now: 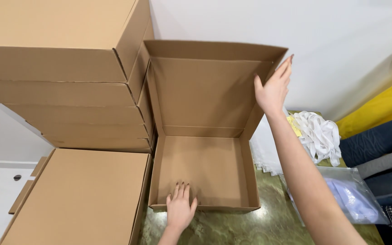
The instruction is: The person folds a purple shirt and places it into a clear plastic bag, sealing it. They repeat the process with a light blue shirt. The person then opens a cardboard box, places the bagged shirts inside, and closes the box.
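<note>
An empty brown cardboard box lies on a green marbled tabletop, its lid standing upright at the back. My left hand rests flat over the box's front wall, fingers spread onto the box floor. My right hand is raised with fingers together, touching the lid's right side flap near its top corner. Neither hand grips anything.
A tall stack of closed cardboard boxes stands left of the open box, with another closed box in front of it. At right lie a bundle of white straps, a clear plastic bag and yellow fabric.
</note>
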